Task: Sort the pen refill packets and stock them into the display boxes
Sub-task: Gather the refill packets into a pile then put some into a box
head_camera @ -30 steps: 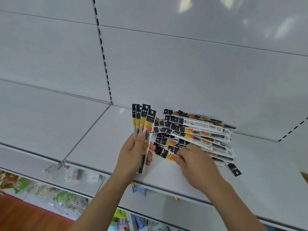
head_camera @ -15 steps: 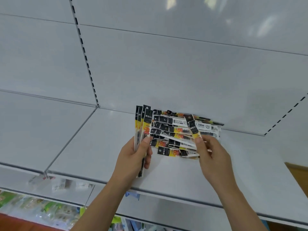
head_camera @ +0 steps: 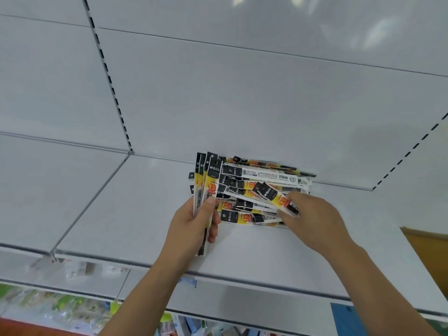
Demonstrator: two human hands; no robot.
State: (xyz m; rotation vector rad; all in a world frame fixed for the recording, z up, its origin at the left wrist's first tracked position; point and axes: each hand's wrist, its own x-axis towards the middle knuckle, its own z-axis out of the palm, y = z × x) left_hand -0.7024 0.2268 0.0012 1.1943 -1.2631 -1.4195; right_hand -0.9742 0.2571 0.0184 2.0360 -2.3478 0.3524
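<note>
A loose pile of pen refill packets (head_camera: 264, 190) lies on the white shelf (head_camera: 145, 214). The right hand (head_camera: 312, 214) pinches one packet (head_camera: 274, 195) just above the pile. Beside it, the left hand (head_camera: 194, 224) grasps an upright fan of packets (head_camera: 206, 183).

"M&G" logo on black packet header (head_camera: 214, 169), other packet print too small to read

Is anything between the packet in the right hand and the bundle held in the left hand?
Nothing visible. The right hand pinches one packet above the loose pile on the shelf; only open air separates it from the bundle the left hand grips upright.
</note>
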